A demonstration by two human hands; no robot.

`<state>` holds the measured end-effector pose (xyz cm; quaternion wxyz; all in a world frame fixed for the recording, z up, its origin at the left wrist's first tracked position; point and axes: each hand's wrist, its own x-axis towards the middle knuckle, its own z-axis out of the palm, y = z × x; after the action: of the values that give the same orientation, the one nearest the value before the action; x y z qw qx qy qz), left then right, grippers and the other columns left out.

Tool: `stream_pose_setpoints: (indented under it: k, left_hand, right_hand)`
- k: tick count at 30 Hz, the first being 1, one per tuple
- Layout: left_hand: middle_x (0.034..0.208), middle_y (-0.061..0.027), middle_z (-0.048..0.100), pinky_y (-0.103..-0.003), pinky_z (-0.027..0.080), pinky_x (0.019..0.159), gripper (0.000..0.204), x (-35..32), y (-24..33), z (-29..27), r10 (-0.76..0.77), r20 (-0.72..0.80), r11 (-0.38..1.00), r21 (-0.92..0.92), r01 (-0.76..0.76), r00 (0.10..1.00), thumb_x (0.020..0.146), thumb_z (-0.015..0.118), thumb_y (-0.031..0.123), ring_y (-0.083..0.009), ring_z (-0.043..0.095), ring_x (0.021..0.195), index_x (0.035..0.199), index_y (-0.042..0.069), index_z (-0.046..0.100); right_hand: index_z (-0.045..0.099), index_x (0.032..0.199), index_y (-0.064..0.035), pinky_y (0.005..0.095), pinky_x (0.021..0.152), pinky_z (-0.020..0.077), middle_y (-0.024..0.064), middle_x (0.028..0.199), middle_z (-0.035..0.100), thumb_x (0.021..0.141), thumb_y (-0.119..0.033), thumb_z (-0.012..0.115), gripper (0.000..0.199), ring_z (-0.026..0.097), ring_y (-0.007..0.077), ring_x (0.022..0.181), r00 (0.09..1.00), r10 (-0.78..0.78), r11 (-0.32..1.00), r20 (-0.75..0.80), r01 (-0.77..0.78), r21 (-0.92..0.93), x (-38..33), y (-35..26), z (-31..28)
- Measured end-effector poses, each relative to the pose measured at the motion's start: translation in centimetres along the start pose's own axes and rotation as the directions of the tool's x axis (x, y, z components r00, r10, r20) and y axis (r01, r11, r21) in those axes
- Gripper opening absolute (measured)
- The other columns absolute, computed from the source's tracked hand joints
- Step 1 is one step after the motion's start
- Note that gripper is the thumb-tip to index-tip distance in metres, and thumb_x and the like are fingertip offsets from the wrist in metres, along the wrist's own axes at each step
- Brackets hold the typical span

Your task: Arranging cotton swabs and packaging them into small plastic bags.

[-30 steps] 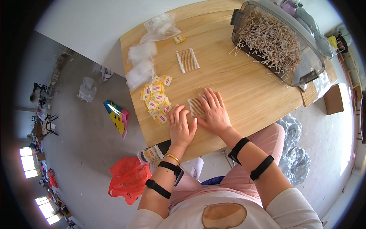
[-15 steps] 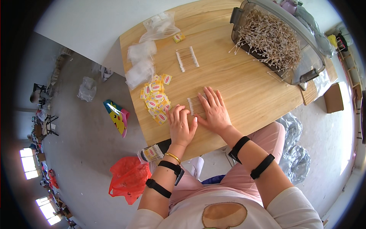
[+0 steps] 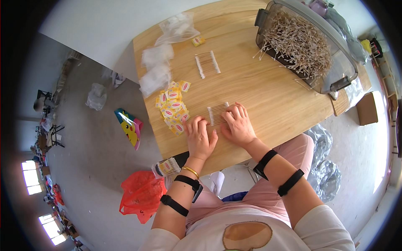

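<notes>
On the wooden table, a flat row of cotton swabs lies in front of me. My right hand rests at the row's right end, fingers bent and fingertips against the swabs. My left hand sits just left of and below the row, fingers loosely curled, thumb apart, nothing visible in it. A heap of small yellow-and-white cards lies left of the row, close to my left fingertips. Farther back is a second neat row of swabs.
A clear bin full of loose swabs stands far right. Clear plastic bags lie along the left edge, near a small yellow box. A packed container of swabs is at the near left edge, above a red bag.
My right hand's fingers, stretched over the swabs before, have drawn back and bent, uncovering more of the row. My left hand has hardly moved.
</notes>
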<state>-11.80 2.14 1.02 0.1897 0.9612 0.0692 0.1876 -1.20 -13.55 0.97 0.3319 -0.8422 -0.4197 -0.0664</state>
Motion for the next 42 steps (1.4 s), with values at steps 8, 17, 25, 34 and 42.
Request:
stream_pose_setpoints:
  k: [8, 17, 25, 34, 42]
  left_hand:
    - [0.132, -0.0153, 0.051, -0.060, 0.012, 0.124, 0.044, -0.1, -0.1, 0.0, -0.014, 0.013, 1.000, -0.003, 0.014, 1.000, 0.088, 0.063, 0.034, -0.0358, 0.043, 0.132, 0.121, 0.006, 0.053]
    - [0.135, -0.0143, 0.050, -0.060, 0.011, 0.124, 0.048, -0.2, -0.1, 0.1, -0.033, 0.039, 0.999, -0.004, 0.033, 0.999, 0.090, 0.062, 0.036, -0.0346, 0.041, 0.135, 0.126, 0.005, 0.053]
    - [0.136, -0.0141, 0.050, -0.062, 0.014, 0.123, 0.047, 0.0, -0.1, 0.1, -0.022, 0.016, 0.999, -0.027, 0.022, 1.000, 0.090, 0.062, 0.037, -0.0343, 0.042, 0.135, 0.124, 0.005, 0.054]
    - [0.136, -0.0146, 0.050, -0.060, 0.013, 0.123, 0.046, -0.2, -0.2, 0.1, -0.023, 0.024, 0.999, -0.038, 0.024, 0.999, 0.092, 0.059, 0.037, -0.0357, 0.042, 0.135, 0.126, 0.006, 0.053]
    - [0.135, -0.0146, 0.050, -0.061, 0.014, 0.123, 0.046, -0.3, -0.3, 0.3, -0.017, 0.013, 1.000, -0.020, 0.018, 1.000, 0.093, 0.059, 0.038, -0.0356, 0.043, 0.134, 0.126, 0.007, 0.052]
  right_hand:
    - [0.065, 0.111, -0.0091, 0.0479, 0.099, 0.0436, 0.0146, 0.119, 0.055, 0.082, -0.014, 0.070, 0.029, 0.052, 0.0363, 0.111, 0.977, 0.164, 0.978, -0.136, -0.143, 0.149, 1.0, -0.5, 0.1]
    - [0.070, 0.098, -0.0123, 0.0467, 0.095, 0.0444, 0.0124, 0.114, 0.055, 0.082, -0.011, 0.068, 0.016, 0.052, 0.0351, 0.109, 0.989, 0.131, 0.988, -0.063, -0.125, 0.093, 3.5, 1.6, 0.8]
    - [0.070, 0.096, -0.0127, 0.0462, 0.093, 0.0436, 0.0116, 0.113, 0.055, 0.083, -0.010, 0.068, 0.013, 0.052, 0.0338, 0.108, 0.992, 0.121, 0.992, -0.041, -0.119, 0.053, 3.5, 1.5, 0.7]
    - [0.070, 0.097, -0.0123, 0.0459, 0.095, 0.0434, 0.0112, 0.113, 0.056, 0.084, -0.009, 0.066, 0.013, 0.052, 0.0333, 0.109, 0.992, 0.125, 0.991, -0.008, -0.125, 0.056, 4.2, 1.5, 0.7]
    - [0.070, 0.113, -0.0140, 0.0467, 0.100, 0.0429, 0.0117, 0.124, 0.056, 0.087, -0.008, 0.063, 0.028, 0.051, 0.0347, 0.119, 0.982, 0.179, 0.984, -0.062, -0.179, 0.011, 6.0, 2.0, 1.0]
